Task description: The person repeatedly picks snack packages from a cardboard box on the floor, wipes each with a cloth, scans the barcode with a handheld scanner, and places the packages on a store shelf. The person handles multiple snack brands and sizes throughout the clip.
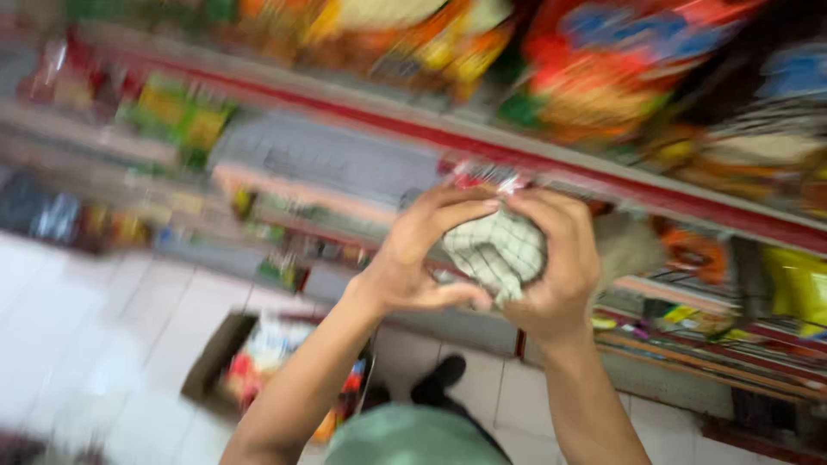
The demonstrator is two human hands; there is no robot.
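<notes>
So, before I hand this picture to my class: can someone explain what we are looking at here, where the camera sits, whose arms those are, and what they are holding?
There is no machine here. The single picture comes from a camera worn on a person's head, looking down and forward, so the two bare arms rising from the bottom edge are that person's own. The picture is blurred by motion.

The left hand and right hand are cupped together around a crumpled checked cloth, pale with dark lines. A bit of shiny red and white wrapper peeks out above the fingers; what it belongs to is unclear.

Behind the hands stand shop shelves with a red edge strip, stacked with bright snack bags. Below, on the pale tiled floor, sits an open cardboard box of coloured packets, and a dark shoe.
</notes>
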